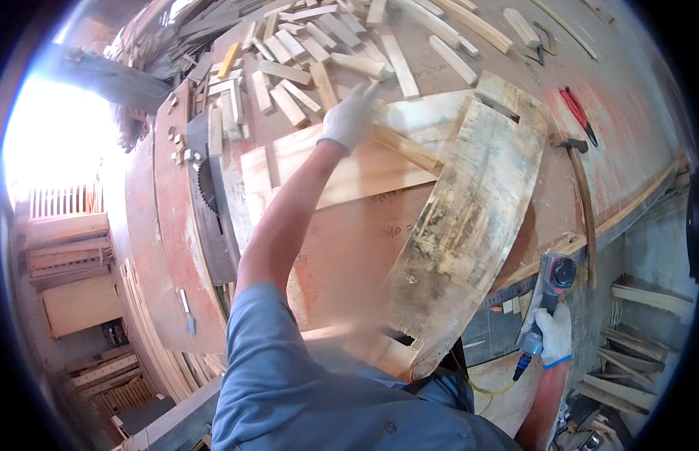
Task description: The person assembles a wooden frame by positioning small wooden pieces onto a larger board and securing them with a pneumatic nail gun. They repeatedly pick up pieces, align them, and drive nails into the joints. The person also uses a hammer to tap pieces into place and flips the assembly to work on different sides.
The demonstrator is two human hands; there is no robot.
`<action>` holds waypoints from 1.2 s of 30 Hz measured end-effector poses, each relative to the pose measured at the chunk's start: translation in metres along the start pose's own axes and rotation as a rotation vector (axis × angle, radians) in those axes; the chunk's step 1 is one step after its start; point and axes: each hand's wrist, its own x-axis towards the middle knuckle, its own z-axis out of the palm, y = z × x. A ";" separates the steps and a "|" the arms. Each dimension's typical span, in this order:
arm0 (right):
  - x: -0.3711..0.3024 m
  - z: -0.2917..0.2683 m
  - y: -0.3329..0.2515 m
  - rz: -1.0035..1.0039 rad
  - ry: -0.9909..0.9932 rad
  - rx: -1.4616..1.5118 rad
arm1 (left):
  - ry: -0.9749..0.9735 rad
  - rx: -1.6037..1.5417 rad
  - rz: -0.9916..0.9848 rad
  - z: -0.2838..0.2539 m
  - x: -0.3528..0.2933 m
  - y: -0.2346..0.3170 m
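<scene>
My left hand (349, 119), in a white glove, reaches over the bench with its fingers closed around the near end of a wooden strip (410, 150). The strip slants toward a stained plywood board (470, 218), over pale planks (327, 188). The board has a slot near its far end and leans toward my body. Low on the right, my gloved right hand (555, 331) grips a grey air nailer (546, 289) by its handle. A blue and black hose fitting shows at the handle's lower end.
Loose wood blocks (312, 49) lie piled at the back of the bench. A saw blade (205, 188) stands up at the left. On the right are red-handled pliers (578, 113) and a hammer (582, 195). Wood scraps (627, 361) sit below the bench's right edge.
</scene>
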 end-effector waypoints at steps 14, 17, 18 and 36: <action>0.006 0.005 0.002 -0.039 0.015 -0.032 | -0.086 -0.092 -0.807 -0.024 -0.022 -0.127; 0.007 0.004 -0.001 -0.029 0.008 -0.006 | -0.121 -0.057 -0.714 -0.015 -0.031 -0.154; 0.008 0.004 -0.003 -0.024 -0.003 0.008 | -0.144 -0.033 -0.671 -0.015 -0.033 -0.164; 0.006 0.001 0.009 -0.085 -0.017 0.055 | 0.074 -1.732 -0.734 -0.105 -0.153 -0.053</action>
